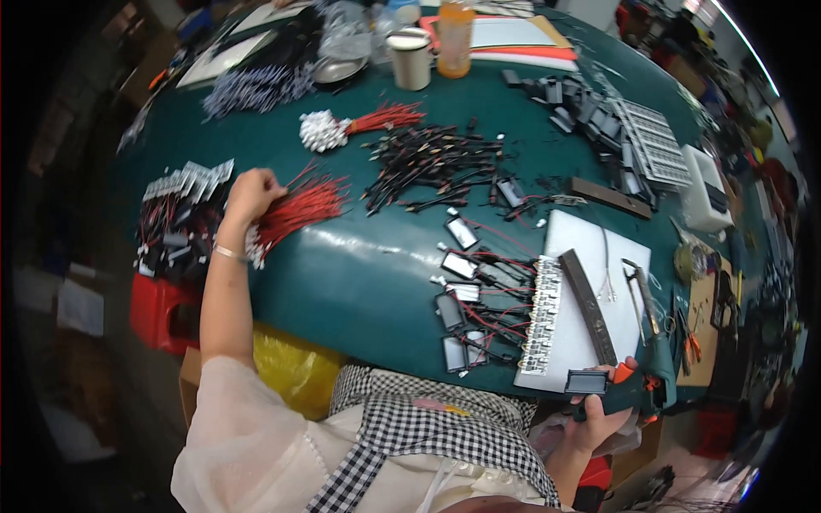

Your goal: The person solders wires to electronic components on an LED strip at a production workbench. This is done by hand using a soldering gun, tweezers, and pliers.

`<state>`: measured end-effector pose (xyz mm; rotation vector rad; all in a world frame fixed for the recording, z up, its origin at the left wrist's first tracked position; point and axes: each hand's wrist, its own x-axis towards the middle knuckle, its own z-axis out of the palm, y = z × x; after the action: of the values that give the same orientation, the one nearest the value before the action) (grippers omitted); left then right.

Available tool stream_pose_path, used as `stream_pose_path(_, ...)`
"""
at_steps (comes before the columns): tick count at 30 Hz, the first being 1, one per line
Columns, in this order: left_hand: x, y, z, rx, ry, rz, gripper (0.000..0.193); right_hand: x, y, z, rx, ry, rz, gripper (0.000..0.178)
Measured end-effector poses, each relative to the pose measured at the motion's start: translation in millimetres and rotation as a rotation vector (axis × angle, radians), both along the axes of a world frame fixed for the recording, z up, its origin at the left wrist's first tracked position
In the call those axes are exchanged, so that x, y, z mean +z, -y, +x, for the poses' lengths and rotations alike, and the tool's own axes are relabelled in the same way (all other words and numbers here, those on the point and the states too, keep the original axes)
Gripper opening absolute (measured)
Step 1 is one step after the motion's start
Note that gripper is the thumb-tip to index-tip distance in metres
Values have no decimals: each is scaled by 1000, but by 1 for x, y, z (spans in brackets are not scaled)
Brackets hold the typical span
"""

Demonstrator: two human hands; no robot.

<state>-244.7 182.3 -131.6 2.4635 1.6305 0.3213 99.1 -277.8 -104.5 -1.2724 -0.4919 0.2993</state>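
Note:
My left hand [252,195] is closed at the upper end of a loose pile of red wires [304,208]; its fingertips pinch one or more wires, though the exact number is hidden. White connectors show at the pile's lower end. At the table's front right edge, my right hand [601,422] is closed on a small black rectangular case [587,381], its thumb below the case. Against that hand lies a teal tool with orange parts, resembling a glue gun [658,366]; I cannot tell whether the fingers grip it too.
Wired small cases [462,267] join a white connector strip [541,316] on a white foam board [581,235], with a dark bar [588,306]. Black cables [432,167], a lidded cup [409,60] and an orange bottle [455,38] stand farther back. A red stool [158,312] is left.

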Motion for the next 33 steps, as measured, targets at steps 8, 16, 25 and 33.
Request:
stream_pose_path(8, 48, 24, 24, 130, 382, 388, 11, 4, 1, 1, 23, -60, 32, 76)
stream_pose_path(16, 98, 101, 108, -241, 1126, -724, 19, 3, 5, 0, 32, -94, 68, 76)
stream_pose_path(25, 84, 208, 250, -1120, 735, -1155, 18, 24, -1, -1, -107, -70, 122, 82)
stream_pose_path(33, 87, 256, 268, -1032, 801, -994, 6, 26, -3, 25, -88, -158, 233, 78)
